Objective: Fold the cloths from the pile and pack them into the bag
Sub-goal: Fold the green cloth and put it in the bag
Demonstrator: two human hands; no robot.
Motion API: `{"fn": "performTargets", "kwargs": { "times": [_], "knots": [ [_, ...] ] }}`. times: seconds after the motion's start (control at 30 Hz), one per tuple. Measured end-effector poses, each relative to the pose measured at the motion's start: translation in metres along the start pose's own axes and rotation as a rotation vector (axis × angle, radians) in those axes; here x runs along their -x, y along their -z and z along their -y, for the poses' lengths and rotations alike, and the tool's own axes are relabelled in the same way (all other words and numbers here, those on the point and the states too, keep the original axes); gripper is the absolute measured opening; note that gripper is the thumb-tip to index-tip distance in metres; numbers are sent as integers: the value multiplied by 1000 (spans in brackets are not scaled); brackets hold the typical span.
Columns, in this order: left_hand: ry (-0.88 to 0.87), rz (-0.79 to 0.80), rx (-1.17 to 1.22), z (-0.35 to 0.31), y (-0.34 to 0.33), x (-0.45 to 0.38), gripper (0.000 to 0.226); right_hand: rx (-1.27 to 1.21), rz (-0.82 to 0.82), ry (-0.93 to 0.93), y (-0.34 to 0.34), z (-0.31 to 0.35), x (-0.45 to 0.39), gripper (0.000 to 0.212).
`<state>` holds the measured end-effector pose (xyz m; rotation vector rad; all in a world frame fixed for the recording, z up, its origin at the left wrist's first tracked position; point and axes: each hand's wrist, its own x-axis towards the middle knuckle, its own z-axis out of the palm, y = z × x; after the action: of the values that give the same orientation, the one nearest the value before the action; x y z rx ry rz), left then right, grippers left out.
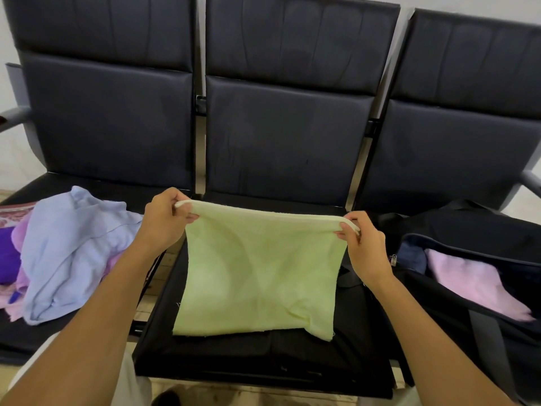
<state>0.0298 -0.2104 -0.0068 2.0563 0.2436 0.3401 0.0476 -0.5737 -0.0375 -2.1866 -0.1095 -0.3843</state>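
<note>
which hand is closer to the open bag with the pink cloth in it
Right. The right hand pinches the green cloth beside the bag; the left hand holds the far corner, by the pile.

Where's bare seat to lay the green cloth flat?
Middle seat, under the green cloth both hands hold, is bare in front. Left seat is crowded by the pile; right seat by the bag.

I see both hands, left hand (pixel 164 218) and right hand (pixel 363 244), pinching the pale green terry cloth (pixel 260 276) by its top corners above the middle black seat (pixel 263 356).
</note>
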Motion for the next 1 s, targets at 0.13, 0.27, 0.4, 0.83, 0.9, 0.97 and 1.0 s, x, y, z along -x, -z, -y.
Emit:
{"fn": "performTargets", "kwargs": {
  "times": [0.13, 0.27, 0.4, 0.83, 0.9, 0.97, 1.0],
  "knots": [
    [-126, -129, 5, -6, -4, 1, 7, 44, -77, 111, 1, 12, 2, 24],
    [-262, -257, 96, -23, -5, 4, 7, -95, -204, 166, 2, 22, -2, 24],
    [-363, -343, 166, -37, -3, 7, 12, -142, -312, 150, 2, 28, -9, 25],
    [-425, -564, 141, -61, 9, 16, 15, -254, -497, 176, 10, 50, -14, 25],
    [-411, -582, 166, -63, 8, 15, 13, -332, -509, 135, 10, 52, -16, 17],
    [-400, -597, 183, -65, 6, 17, 12, -346, -530, 122, 9, 55, -17, 11],
    [-394, -603, 191, -66, 6, 17, 11, -339, -541, 124, 9, 55, -17, 10]
  ]
}}
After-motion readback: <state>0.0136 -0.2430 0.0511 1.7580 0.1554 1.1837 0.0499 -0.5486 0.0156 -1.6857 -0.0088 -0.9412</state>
